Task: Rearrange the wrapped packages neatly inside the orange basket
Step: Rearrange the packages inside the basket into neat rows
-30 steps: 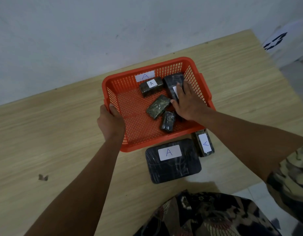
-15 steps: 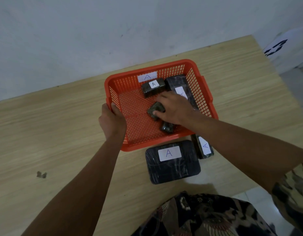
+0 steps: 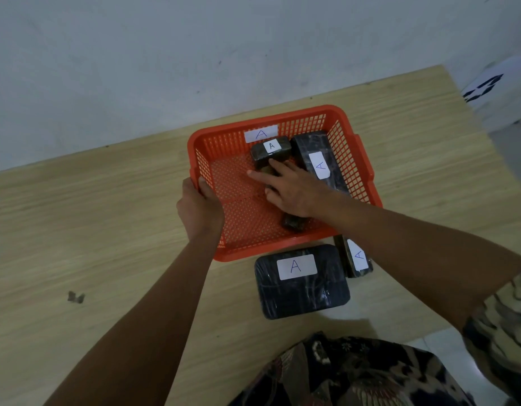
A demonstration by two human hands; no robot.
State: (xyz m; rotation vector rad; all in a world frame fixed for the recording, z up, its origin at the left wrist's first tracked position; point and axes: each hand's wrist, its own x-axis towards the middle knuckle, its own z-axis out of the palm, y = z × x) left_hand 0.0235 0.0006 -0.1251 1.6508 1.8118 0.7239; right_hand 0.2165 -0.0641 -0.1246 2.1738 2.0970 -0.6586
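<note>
The orange basket (image 3: 353, 159) sits on the wooden table near the wall. My left hand (image 3: 199, 210) grips its left rim. My right hand (image 3: 294, 189) is inside the basket, closed over a small dark wrapped package (image 3: 266, 170), mostly hidden under my fingers. A small package labelled A (image 3: 271, 148) rests against the far wall. A long dark package labelled A (image 3: 317, 159) lies along the right wall. Another small package (image 3: 294, 224) lies near the front wall, partly under my wrist.
Outside the basket, in front of it, lie a large dark package labelled A (image 3: 301, 281) and a narrow one labelled A (image 3: 356, 256). A small dark scrap (image 3: 76, 297) is on the table at the left. The table edge runs at the right.
My right hand left the long package by the right wall, took hold of the small middle package and shifted it toward the far wall. My left hand stayed on the rim.
</note>
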